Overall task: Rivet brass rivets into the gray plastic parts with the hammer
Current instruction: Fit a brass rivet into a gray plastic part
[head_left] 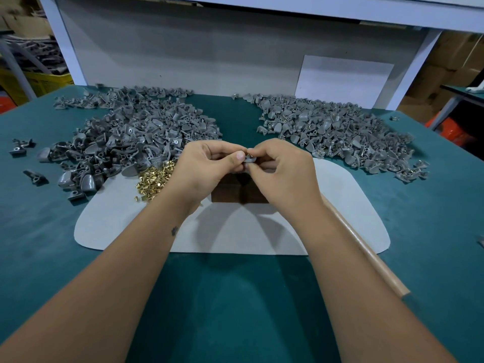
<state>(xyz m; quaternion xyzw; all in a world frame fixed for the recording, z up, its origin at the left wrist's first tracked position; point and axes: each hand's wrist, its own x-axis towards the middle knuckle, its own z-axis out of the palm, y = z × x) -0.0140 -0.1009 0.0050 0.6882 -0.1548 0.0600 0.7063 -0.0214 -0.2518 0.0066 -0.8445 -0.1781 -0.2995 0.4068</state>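
Both grips pinch one gray part [249, 160], left hand [209, 163] steadying, right hand [281, 166] seating a brass rivet [246, 154] before hammering.

Long pale wooden handle [366, 250]: head end hidden under right forearm; dark brown wooden block [237, 193]: mostly covered by both hands.

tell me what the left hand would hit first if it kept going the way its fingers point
Almost at once the right hand: the left hand points rightward, and both already pinch the same gray plastic part, fingertips nearly meeting.
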